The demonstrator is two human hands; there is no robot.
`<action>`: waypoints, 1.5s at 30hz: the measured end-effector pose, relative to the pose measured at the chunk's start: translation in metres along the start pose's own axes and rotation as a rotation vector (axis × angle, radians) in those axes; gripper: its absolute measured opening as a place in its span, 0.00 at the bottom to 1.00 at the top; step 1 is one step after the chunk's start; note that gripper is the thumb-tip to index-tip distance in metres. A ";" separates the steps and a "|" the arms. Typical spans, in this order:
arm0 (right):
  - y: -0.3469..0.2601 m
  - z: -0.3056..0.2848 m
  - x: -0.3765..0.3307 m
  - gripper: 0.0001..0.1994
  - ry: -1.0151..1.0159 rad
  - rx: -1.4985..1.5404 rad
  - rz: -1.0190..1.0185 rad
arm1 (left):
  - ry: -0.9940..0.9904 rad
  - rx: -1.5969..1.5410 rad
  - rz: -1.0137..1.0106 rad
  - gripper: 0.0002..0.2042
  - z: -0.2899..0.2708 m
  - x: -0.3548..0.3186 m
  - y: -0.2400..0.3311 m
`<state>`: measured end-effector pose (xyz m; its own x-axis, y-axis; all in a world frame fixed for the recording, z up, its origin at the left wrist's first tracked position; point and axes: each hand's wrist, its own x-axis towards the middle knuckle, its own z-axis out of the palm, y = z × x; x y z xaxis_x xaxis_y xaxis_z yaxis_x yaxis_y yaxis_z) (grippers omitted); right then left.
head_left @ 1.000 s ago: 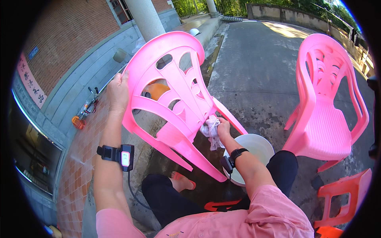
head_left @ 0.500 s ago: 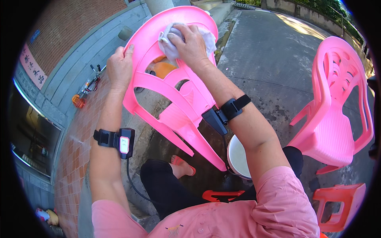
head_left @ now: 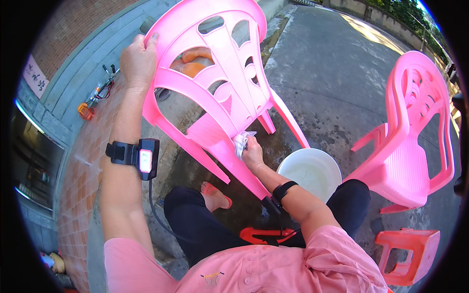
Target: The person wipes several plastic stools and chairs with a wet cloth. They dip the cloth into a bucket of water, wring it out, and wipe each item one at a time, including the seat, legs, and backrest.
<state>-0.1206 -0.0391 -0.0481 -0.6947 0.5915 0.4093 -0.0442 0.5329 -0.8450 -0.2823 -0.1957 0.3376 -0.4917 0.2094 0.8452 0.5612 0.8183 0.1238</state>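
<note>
- The right hand (head_left: 253,152), clenched on a white rag (head_left: 240,142), has dropped from the chair back's top to the seat near frame centre.
- The left hand (head_left: 138,61) still grasps the tilted pink plastic chair (head_left: 220,83) by its upper-left edge.
- A white bucket (head_left: 312,171) stands just right of the rag hand; a second pink chair (head_left: 415,141) stays at right.

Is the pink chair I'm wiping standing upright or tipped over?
Tipped. The pink chair leans toward the person, its legs pointing at them, steadied by the left hand while the right hand presses a cloth on it.
</note>
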 end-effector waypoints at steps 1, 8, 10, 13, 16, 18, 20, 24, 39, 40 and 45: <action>-0.001 0.007 -0.005 0.17 -0.007 0.063 0.131 | -0.007 -0.009 -0.015 0.22 -0.001 0.000 -0.001; -0.063 -0.028 0.000 0.19 0.071 0.220 -0.074 | 0.015 0.030 0.001 0.23 0.000 -0.002 -0.002; -0.104 -0.034 0.020 0.22 0.139 0.192 -0.320 | 0.030 0.038 -0.013 0.23 0.002 -0.002 0.001; -0.161 -0.033 0.067 0.24 0.259 0.195 -0.517 | 0.020 0.024 -0.016 0.23 0.001 -0.004 0.003; -0.188 -0.025 0.091 0.25 0.251 0.065 -0.518 | -0.002 -0.020 0.004 0.23 -0.002 -0.005 0.000; -0.181 -0.020 0.084 0.26 0.208 -0.043 -0.463 | -0.002 -0.025 0.005 0.23 0.000 -0.004 -0.003; -0.158 -0.013 0.058 0.27 0.110 -0.140 -0.373 | 0.007 0.006 -0.008 0.23 0.004 -0.001 -0.007; -0.086 -0.004 0.009 0.27 0.016 -0.148 -0.347 | 0.026 0.024 -0.021 0.24 0.011 0.001 -0.015; -0.059 -0.045 0.061 0.27 0.112 0.899 0.199 | 0.081 0.005 0.003 0.24 0.012 0.004 -0.016; -0.059 -0.050 0.080 0.27 0.181 0.832 0.069 | 0.082 0.015 -0.001 0.24 0.011 0.004 -0.016; -0.016 -0.050 0.137 0.34 0.347 0.456 0.354 | 0.072 -0.010 -0.020 0.23 0.010 0.004 -0.014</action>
<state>-0.1791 0.0640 0.0389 -0.4555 0.8842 0.1031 -0.2075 0.0072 -0.9782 -0.2987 -0.2015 0.3338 -0.4534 0.1538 0.8779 0.5589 0.8163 0.1456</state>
